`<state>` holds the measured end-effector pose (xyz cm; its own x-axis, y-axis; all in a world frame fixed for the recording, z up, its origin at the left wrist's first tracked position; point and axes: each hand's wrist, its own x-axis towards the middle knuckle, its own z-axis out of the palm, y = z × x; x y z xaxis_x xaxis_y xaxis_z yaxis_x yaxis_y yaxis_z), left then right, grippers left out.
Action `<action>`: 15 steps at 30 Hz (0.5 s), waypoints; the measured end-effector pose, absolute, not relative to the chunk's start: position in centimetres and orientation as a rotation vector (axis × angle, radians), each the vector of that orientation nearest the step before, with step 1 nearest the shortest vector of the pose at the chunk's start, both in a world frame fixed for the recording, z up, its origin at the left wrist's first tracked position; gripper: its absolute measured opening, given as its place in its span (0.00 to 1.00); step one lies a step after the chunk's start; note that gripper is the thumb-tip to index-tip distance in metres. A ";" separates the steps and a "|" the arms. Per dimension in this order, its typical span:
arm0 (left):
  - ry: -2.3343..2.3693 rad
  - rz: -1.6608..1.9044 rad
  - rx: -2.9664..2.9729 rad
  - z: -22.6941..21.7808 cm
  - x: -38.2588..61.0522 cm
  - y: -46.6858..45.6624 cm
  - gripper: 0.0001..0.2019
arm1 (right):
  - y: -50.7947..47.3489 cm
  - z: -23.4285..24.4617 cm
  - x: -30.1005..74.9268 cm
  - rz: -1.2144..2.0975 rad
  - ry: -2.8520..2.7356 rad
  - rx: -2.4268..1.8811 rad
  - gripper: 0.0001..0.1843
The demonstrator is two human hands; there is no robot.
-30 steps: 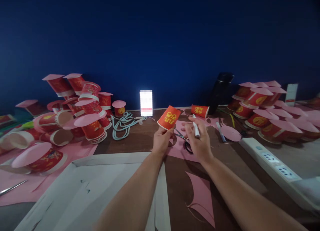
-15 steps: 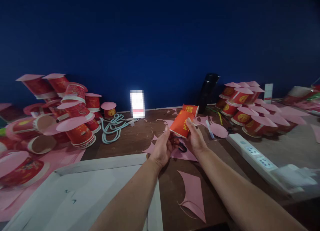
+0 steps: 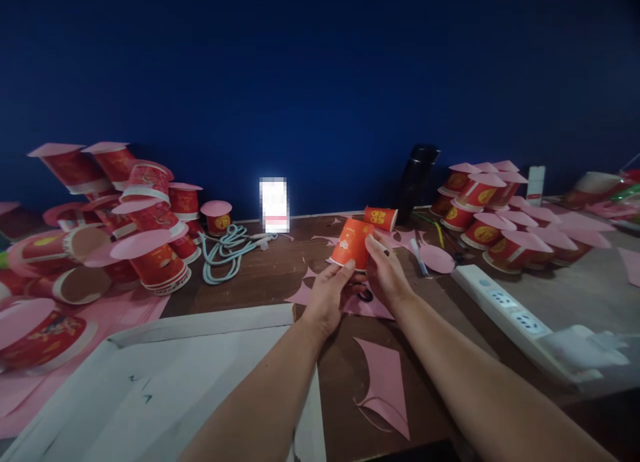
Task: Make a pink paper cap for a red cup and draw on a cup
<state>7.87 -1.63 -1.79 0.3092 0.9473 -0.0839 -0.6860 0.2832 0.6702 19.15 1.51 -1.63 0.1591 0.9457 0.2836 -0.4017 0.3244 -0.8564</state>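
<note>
Between my two hands I hold a red paper cup (image 3: 352, 241) with printed gold and pale marks, its wide rim low toward me. My left hand (image 3: 330, 292) grips it near the rim, thumb on the near edge. My right hand (image 3: 389, 269) closes on the cup's right side, and a small dark thing shows by its fingers. Just behind lies a second red cup (image 3: 380, 218) on its side, with gold lettering. A dark ring-like handle, perhaps of scissors (image 3: 366, 294), lies under my hands on pink paper scraps (image 3: 367, 307).
Stacked red cups with pink discs (image 3: 150, 259) fill the left; more cups (image 3: 484, 235) stand at right. A coiled pale-blue cable (image 3: 223, 265), a black flask (image 3: 418, 179), a marker (image 3: 419, 257), a pink disc (image 3: 437, 258), a power strip (image 3: 510, 315) and a white tray-like board (image 3: 200, 322) lie around.
My hands have turned the held cup, so its lettering has rotated away and a pale printed figure faces me. It has shifted slightly left and stands more upright.
</note>
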 end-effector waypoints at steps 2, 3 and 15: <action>0.456 1.162 0.451 -1.6 7.8 -1.7 0.14 | 1.5 -1.7 19.2 1.078 -0.998 -0.716 0.19; 0.434 1.160 0.386 -1.6 7.6 -1.6 0.13 | 1.5 -1.8 19.3 1.064 -1.023 -0.739 0.19; 0.499 1.349 0.105 -2.0 5.9 0.7 0.03 | 0.1 -1.8 19.7 0.200 -1.427 -0.999 0.17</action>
